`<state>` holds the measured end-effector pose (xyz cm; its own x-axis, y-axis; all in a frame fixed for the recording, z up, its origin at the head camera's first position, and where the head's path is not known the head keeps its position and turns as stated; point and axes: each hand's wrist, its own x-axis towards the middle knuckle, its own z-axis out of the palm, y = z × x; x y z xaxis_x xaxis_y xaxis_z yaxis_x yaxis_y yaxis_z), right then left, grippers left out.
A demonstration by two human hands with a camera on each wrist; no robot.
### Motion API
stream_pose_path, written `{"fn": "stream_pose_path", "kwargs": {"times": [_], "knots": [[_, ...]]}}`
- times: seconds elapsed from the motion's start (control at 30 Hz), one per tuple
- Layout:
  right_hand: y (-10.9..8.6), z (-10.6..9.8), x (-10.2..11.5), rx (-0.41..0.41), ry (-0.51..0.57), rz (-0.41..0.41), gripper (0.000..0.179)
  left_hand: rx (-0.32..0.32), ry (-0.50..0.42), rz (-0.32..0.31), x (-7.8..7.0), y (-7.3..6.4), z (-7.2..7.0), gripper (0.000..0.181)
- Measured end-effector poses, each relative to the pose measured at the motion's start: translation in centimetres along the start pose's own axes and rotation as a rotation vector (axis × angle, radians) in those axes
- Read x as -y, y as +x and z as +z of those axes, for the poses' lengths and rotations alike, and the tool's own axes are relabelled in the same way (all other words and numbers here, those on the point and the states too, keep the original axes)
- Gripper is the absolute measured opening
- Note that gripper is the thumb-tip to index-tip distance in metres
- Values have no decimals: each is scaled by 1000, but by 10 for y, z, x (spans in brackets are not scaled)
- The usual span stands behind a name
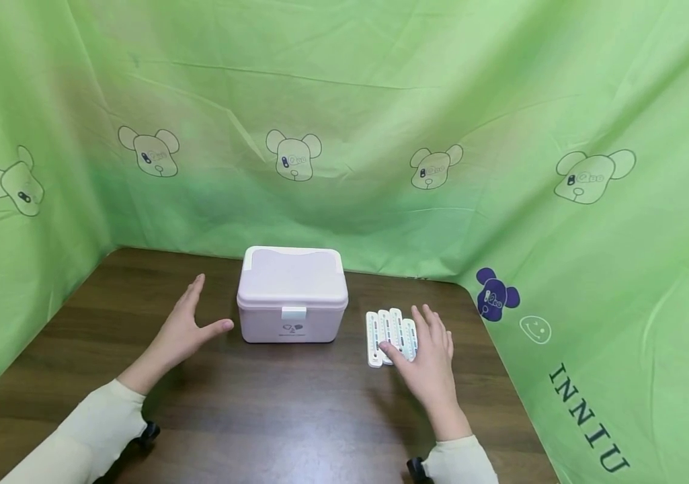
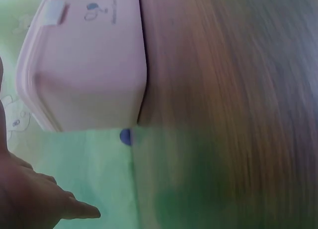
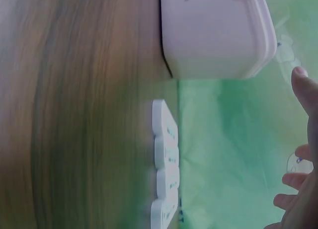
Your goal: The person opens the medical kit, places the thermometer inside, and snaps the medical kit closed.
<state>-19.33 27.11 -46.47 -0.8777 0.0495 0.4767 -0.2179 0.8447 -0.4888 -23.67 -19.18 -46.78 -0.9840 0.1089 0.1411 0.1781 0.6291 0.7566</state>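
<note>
Four white strips (image 1: 373, 329), perhaps thermometers, lay side by side on the tabletop (image 1: 290, 417), to the right of the pale pink box (image 1: 292, 326). Their long axes ran roughly away from the person, and their ends were uneven. The right hand (image 1: 433, 363) was by far the nearer: it hovered over their right side, so that the strips lay below its fingers and to their left, with a gap showing in the right wrist view. Its fingers were spread loosely and grasped nothing. The left hand (image 1: 182, 331) hung just left of the box, apart from it, fingers extended and likewise free, thumb pointing toward the box's side. The box's lid was closed.
</note>
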Motion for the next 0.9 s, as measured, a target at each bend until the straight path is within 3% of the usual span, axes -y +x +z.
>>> {"fn": "stream_pose_path", "kwargs": {"times": [0.23, 0.47, 0.9], "knots": [[-1, 12, 18, -44, 66, 16, 95, -6, -111, -47, -8, 2, 15, 121], [-4, 22, 33, -49, 114, 41, 93, -17, -158, -59, -11, 5, 29, 121], [-10, 50, 71, -45, 118, -23, 85, -45, -231, -79, -17, 13, 42, 120]]}}
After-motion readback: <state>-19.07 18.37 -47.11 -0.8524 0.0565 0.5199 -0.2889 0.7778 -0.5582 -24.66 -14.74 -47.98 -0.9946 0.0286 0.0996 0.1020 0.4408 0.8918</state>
